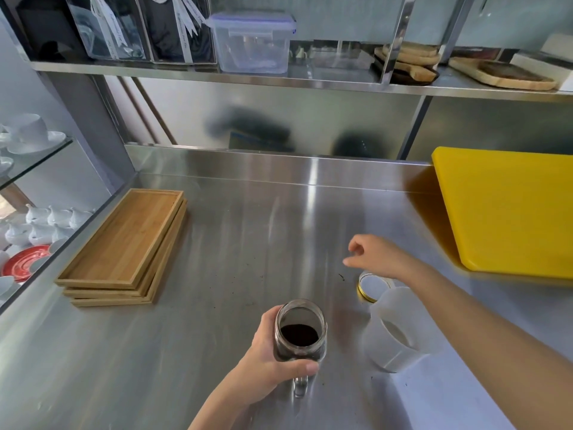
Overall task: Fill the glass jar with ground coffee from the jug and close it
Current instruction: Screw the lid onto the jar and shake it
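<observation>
A glass jar (300, 332) with a small handle stands upright and uncovered on the steel counter, dark ground coffee inside it. My left hand (269, 358) is wrapped around its left side and front. To its right stands a translucent white plastic jug (395, 330), which looks empty. Just behind the jug lies a gold-rimmed lid (372, 287), inner side up. My right hand (376, 256) hovers over the counter a little beyond the lid, fingers loosely curled and apart, holding nothing; its forearm passes over the jug.
A stack of wooden trays (124, 249) lies at the left. A yellow cutting board (508, 212) lies at the right rear. Coffee specks dot the steel counter (242, 243). White cups (34, 131) sit on glass shelves at far left; a plastic container (252, 41) stands on the upper shelf.
</observation>
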Demonstrator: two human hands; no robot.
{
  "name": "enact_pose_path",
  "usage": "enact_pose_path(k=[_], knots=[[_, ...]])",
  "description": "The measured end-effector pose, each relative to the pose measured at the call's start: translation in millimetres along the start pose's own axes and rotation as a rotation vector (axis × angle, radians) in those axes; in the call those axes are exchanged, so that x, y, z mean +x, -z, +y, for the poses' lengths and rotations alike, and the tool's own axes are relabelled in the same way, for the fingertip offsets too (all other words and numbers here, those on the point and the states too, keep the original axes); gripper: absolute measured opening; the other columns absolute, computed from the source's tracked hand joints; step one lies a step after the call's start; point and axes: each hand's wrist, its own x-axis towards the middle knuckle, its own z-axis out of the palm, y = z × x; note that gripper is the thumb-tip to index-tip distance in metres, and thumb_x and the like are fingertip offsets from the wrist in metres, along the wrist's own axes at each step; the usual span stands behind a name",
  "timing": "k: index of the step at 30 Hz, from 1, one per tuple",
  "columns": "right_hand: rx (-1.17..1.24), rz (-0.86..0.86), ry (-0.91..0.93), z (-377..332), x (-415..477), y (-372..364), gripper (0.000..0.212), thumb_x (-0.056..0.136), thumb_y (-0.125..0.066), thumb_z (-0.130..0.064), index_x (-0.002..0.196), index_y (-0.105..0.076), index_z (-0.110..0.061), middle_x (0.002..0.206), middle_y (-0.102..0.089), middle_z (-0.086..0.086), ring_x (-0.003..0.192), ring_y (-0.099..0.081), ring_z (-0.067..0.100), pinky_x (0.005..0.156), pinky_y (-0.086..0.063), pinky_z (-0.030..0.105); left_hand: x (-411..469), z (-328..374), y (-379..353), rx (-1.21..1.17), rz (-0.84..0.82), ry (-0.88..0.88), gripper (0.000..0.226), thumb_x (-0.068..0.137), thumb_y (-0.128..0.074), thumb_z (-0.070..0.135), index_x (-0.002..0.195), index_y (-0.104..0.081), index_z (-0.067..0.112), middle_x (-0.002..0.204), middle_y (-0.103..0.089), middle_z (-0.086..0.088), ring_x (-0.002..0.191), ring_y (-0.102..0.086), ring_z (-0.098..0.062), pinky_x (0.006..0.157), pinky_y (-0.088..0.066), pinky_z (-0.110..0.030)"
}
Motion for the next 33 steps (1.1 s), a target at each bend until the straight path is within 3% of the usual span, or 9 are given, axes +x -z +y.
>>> enact_pose_path(k=[4, 10, 13, 16, 20, 23, 26, 30, 33], knots=[[-0.288, -0.199, -0.136, 30.6, 13.1, -11.7, 0.068, 0.077, -0.067, -0.038, 0.135, -0.038, -0.014, 0.137, -0.044, 0.009, 0.113, -0.051, 0.028, 0.088, -0.047, 0.036, 0.7, 1.7, 0.6, -0.015, -0.011, 0.004, 0.086, 0.052, -0.084, 0.026, 0.122, -0.035, 0.032, 0.128, -0.054, 0.000, 0.115, -0.055, -0.002, 0.088, -0.044, -0.013], [-0.437, -0.433, -0.277, 56.0, 29.2, -26.1, 0.107, 0.062, -0.074, -0.054, 0.146, -0.014, -0.026, 0.151, -0.031, 0.000, 0.134, -0.035, 0.026, 0.105, -0.037, 0.041, 0.1, 0.7, 1.1, -0.013, -0.002, 0.008, 0.086, 0.053, -0.083, 0.028, 0.123, -0.034, 0.033, 0.128, -0.054, 0.001, 0.114, -0.055, 0.000, 0.088, -0.043, -0.011], [-0.496, -0.406, -0.233, 57.2, 33.3, -29.4, 0.098, 0.063, -0.075, -0.051, 0.143, -0.023, -0.025, 0.144, -0.040, 0.001, 0.127, -0.043, 0.027, 0.100, -0.041, 0.041, 0.2, 0.4, 0.8, -0.009, -0.006, 0.004, 0.087, 0.054, -0.083, 0.028, 0.125, -0.033, 0.031, 0.129, -0.053, 0.000, 0.115, -0.055, -0.001, 0.088, -0.042, -0.010], [-0.564, -0.386, -0.165, 51.6, 32.2, -29.4, 0.064, 0.065, -0.074, -0.041, 0.118, -0.042, -0.023, 0.117, -0.053, 0.002, 0.105, -0.054, 0.024, 0.084, -0.049, 0.036, 1.3, -0.9, 1.2, -0.006, -0.003, 0.000, 0.086, 0.054, -0.082, 0.029, 0.125, -0.034, 0.032, 0.128, -0.053, 0.000, 0.115, -0.054, -0.001, 0.087, -0.042, -0.010], [-0.552, -0.287, -0.139, 41.8, 24.0, -22.0, 0.037, 0.068, -0.060, -0.029, 0.099, -0.040, -0.023, 0.095, -0.043, 0.000, 0.082, -0.051, 0.025, 0.057, -0.037, 0.026, 3.5, -3.1, 2.5, 0.004, -0.018, 0.002, 0.087, 0.054, -0.083, 0.032, 0.125, -0.034, 0.033, 0.129, -0.053, 0.001, 0.118, -0.053, -0.003, 0.091, -0.042, -0.014], [-0.448, -0.197, -0.059, 33.3, 19.7, -11.2, 0.064, 0.069, -0.054, -0.036, 0.129, -0.033, -0.045, 0.112, -0.042, 0.003, 0.093, -0.056, 0.029, 0.070, -0.043, 0.030, 6.0, -6.2, 4.3, 0.022, -0.020, 0.006, 0.089, 0.054, -0.084, 0.034, 0.126, -0.034, 0.035, 0.132, -0.051, 0.001, 0.123, -0.050, -0.007, 0.100, -0.041, -0.024], [-0.321, -0.140, 0.018, 18.7, 16.4, 1.4, 0.065, 0.071, -0.056, -0.041, 0.128, -0.031, -0.058, 0.112, -0.040, 0.003, 0.087, -0.058, 0.025, 0.073, -0.046, 0.032, 7.9, -9.6, 6.1, 0.062, -0.017, 0.009, 0.088, 0.054, -0.085, 0.037, 0.126, -0.034, 0.040, 0.133, -0.051, 0.002, 0.126, -0.046, -0.011, 0.109, -0.037, -0.035], [-0.127, -0.033, 0.139, -8.6, 2.0, 10.8, 0.047, 0.067, -0.063, -0.049, 0.107, -0.039, -0.041, 0.101, -0.047, 0.001, 0.081, -0.058, 0.023, 0.075, -0.051, 0.040, 9.3, -12.2, 6.9, 0.078, -0.014, 0.018, 0.089, 0.053, -0.086, 0.037, 0.126, -0.035, 0.042, 0.132, -0.051, 0.002, 0.126, -0.047, -0.012, 0.110, -0.036, -0.039], [0.016, 0.046, 0.265, -33.5, -19.5, 10.3, 0.047, 0.071, -0.070, -0.045, 0.097, -0.038, -0.022, 0.088, -0.049, -0.006, 0.080, -0.055, 0.022, 0.071, -0.041, 0.034, 9.7, -11.4, 7.4, 0.065, -0.025, 0.021, 0.088, 0.053, -0.086, 0.036, 0.124, -0.036, 0.042, 0.131, -0.053, 0.001, 0.124, -0.050, -0.012, 0.109, -0.037, -0.036]])
